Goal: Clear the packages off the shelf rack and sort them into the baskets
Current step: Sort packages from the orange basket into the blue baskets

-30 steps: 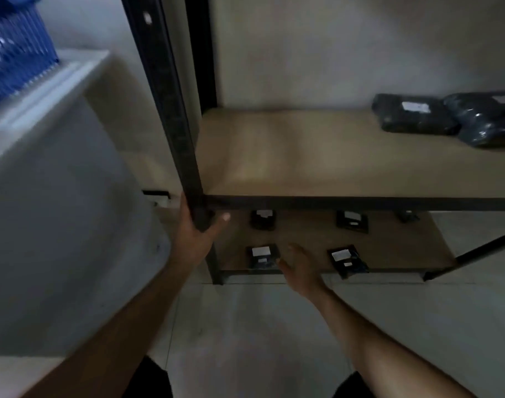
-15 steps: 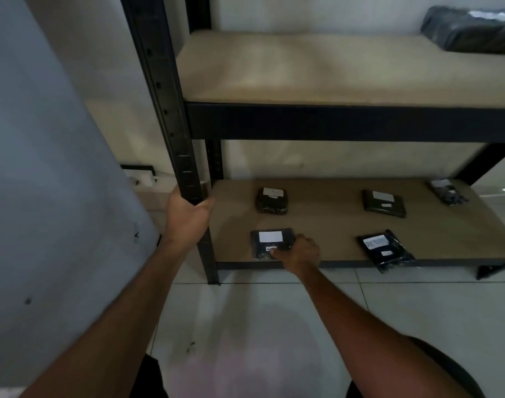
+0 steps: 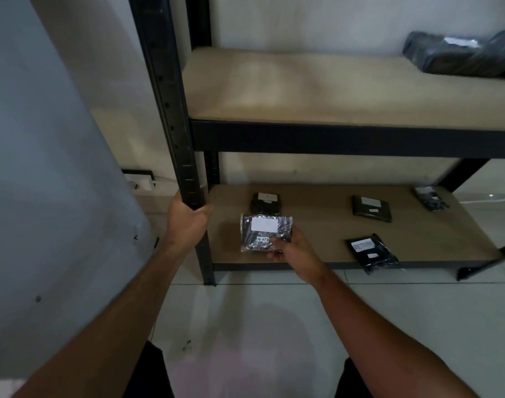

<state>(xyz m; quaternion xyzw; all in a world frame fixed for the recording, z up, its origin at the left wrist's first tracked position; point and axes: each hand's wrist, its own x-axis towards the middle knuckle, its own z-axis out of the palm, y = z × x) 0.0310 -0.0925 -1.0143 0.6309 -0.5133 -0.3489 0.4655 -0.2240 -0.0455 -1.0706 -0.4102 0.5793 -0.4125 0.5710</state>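
The right hand [image 3: 292,248] has lifted the small shiny black plastic package [image 3: 265,232] off the bottom wooden shelf board [image 3: 317,231], fingers pinching its lower edge; basket next. The left hand [image 3: 188,222] stays wrapped around the black metal rack post [image 3: 170,110].

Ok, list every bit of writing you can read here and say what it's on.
"RETU…": handwritten on the white label of the front right package; the ending is unclear.
Small strip on the package in the right hand: digits, too blurred to read.
Its big white label: looks blank.
Labels on the other packages: too small or blurred.
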